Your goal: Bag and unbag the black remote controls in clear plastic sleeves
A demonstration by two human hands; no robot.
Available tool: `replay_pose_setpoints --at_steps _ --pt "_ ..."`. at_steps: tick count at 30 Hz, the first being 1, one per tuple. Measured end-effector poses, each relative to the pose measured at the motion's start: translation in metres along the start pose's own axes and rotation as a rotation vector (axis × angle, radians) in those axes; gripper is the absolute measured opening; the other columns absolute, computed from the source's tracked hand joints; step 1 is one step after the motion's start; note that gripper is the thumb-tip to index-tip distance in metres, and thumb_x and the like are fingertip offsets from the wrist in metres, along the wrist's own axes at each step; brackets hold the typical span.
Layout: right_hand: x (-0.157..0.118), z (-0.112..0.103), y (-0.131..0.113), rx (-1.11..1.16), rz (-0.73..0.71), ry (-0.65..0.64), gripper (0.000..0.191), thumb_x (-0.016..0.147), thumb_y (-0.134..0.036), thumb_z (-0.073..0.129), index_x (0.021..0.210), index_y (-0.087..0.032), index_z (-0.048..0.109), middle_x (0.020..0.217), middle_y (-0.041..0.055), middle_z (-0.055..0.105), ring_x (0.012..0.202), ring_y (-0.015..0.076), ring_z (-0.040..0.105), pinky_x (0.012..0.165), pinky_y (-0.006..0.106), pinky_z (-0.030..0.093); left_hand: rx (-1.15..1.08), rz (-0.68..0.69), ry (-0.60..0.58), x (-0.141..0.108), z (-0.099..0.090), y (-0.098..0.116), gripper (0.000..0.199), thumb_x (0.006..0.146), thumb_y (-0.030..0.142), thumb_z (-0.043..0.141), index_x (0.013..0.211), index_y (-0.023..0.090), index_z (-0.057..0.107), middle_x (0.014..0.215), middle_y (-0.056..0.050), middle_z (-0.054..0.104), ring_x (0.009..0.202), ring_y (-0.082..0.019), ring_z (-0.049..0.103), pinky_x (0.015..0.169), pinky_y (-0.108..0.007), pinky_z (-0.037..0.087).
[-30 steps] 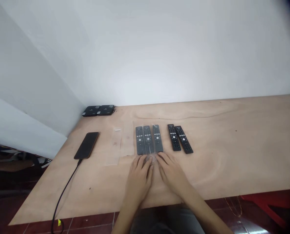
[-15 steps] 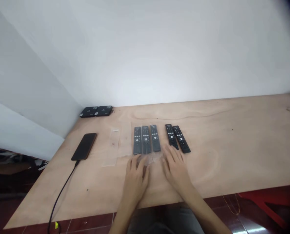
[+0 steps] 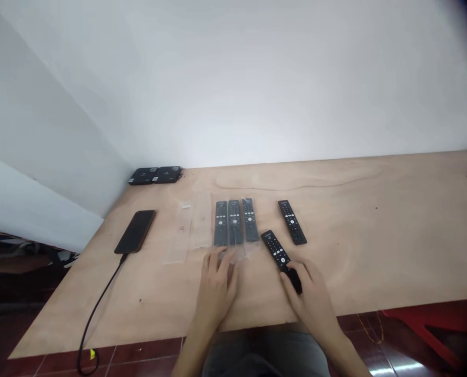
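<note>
A black remote [image 3: 277,253] lies tilted on the wooden table, its lower end gripped between the thumb and fingers of my right hand [image 3: 308,290]. Just beyond it, another bare black remote [image 3: 292,222] lies untouched. Three remotes in clear plastic sleeves, a left one [image 3: 220,222], a middle one [image 3: 234,222] and a right one [image 3: 250,220], lie side by side. My left hand [image 3: 216,285] rests below them, fingers apart, with its fingertips at the lower edge of the plastic. Flat clear sleeves [image 3: 183,233] lie to their left.
On the left of the table [image 3: 139,324] lies a dark phone [image 3: 135,232] with a black cable [image 3: 103,301] running over the front edge. Two black boxes [image 3: 142,176] sit at the back left by the wall. A red chair [image 3: 417,319] stands beyond the front right edge.
My right hand has taken hold of the left one of the two bare remotes and drawn it toward me, away from its neighbour. My left hand has stayed nearly in place.
</note>
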State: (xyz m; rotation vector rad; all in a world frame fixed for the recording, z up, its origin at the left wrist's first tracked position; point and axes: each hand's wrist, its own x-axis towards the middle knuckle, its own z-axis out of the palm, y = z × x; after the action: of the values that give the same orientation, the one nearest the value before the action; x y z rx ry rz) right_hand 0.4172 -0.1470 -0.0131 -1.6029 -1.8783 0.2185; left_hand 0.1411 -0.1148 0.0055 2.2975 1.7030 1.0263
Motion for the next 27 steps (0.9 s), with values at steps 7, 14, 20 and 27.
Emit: replay_pose_setpoints --at_steps 7,14,20,27 --pt "-0.008 -0.031 0.036 0.159 -0.021 -0.192 0.047 0.112 -0.036 0.061 0.159 -0.029 0.056 0.155 0.0137 0.062 0.147 0.0362 0.058 0.125 0.06 0.051 -0.037 0.03 -0.003 -0.001 -0.002 -0.001 0.031 0.109 0.017 0.06 0.138 0.025 0.067 0.14 -0.014 0.065 0.131 -0.034 0.061 0.115 -0.059 0.055" --pt "-0.003 -0.051 0.047 0.202 -0.088 -0.308 0.052 0.109 -0.029 0.063 0.161 -0.035 0.059 0.15 0.0114 0.06 0.149 0.0337 0.054 0.126 0.056 0.051 -0.111 0.192 -0.151 -0.003 -0.013 0.006 0.04 0.105 0.026 0.073 0.144 0.026 0.066 0.147 -0.012 0.069 0.143 -0.035 0.058 0.121 -0.057 0.052" --pt "0.011 -0.042 0.02 0.275 -0.157 -0.459 0.06 0.104 -0.021 0.066 0.163 -0.034 0.058 0.149 0.0111 0.062 0.146 0.034 0.052 0.125 0.056 0.049 -0.187 0.352 -0.242 -0.005 -0.011 -0.001 0.049 0.1 0.035 0.084 0.145 0.025 0.067 0.145 -0.013 0.076 0.141 -0.036 0.067 0.117 -0.058 0.056" --pt "0.018 -0.031 0.006 0.254 -0.159 -0.494 0.058 0.109 -0.034 0.068 0.165 -0.035 0.054 0.154 0.0093 0.065 0.144 0.0349 0.053 0.124 0.058 0.048 -0.241 0.272 -0.206 -0.019 -0.024 -0.023 0.044 0.1 0.028 0.083 0.143 0.027 0.07 0.13 -0.011 0.08 0.123 -0.031 0.074 0.11 -0.054 0.061"
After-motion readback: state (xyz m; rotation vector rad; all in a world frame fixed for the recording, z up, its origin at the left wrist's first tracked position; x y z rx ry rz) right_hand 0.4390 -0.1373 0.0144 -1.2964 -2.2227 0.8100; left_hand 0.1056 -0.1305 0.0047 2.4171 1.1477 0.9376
